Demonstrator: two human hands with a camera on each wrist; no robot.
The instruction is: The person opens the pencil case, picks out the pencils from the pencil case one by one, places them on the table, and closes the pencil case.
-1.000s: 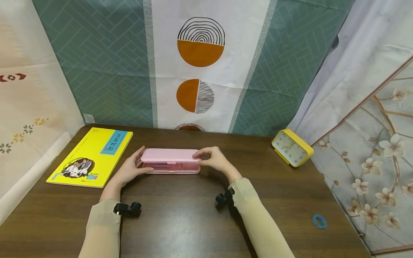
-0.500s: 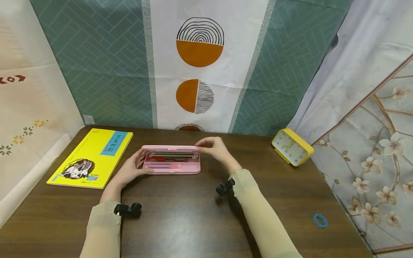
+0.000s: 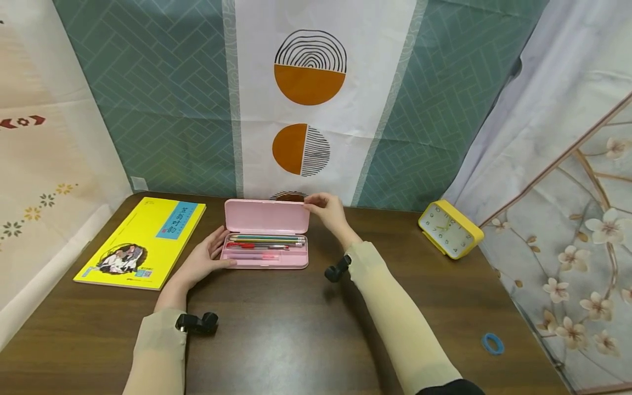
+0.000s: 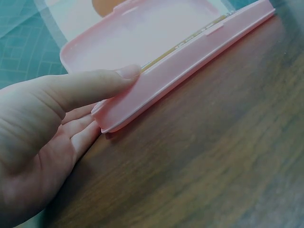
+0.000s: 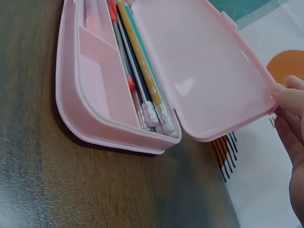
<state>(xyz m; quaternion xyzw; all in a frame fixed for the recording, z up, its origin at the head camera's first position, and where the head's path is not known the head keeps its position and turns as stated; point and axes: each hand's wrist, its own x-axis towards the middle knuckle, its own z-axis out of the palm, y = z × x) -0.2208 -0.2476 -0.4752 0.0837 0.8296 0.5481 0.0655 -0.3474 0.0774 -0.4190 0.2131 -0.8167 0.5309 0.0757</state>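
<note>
A pink pencil case (image 3: pixel 294 260) lies on the brown table with its lid (image 3: pixel 266 217) raised at the back. My left hand (image 3: pixel 201 260) holds the case's left end; in the left wrist view its thumb (image 4: pixel 102 84) lies along the front rim, the other fingers around the end. At the lid's upper right corner, my right hand (image 3: pixel 329 214) pinches the edge between thumb and fingers. Inside the case, several pencils (image 5: pixel 142 57) with erasers lie along the back, beside a pen with red parts (image 3: pixel 247 246). A pale purple-pink pen (image 3: pixel 253 256) occupies the front compartment.
A yellow book (image 3: pixel 140 241) lies to the left of the case. Toward the back right stands a yellow alarm clock (image 3: pixel 450 229). A blue ring, perhaps a tape roll (image 3: pixel 492 344), is near the right edge. Patterned cloth (image 3: pixel 187 109) hangs behind the table.
The lid has swung up and back from nearly closed, uncovering the pencils and pens. My right hand has risen and moved away from me with it; my left hand has stayed at the case's end.
</note>
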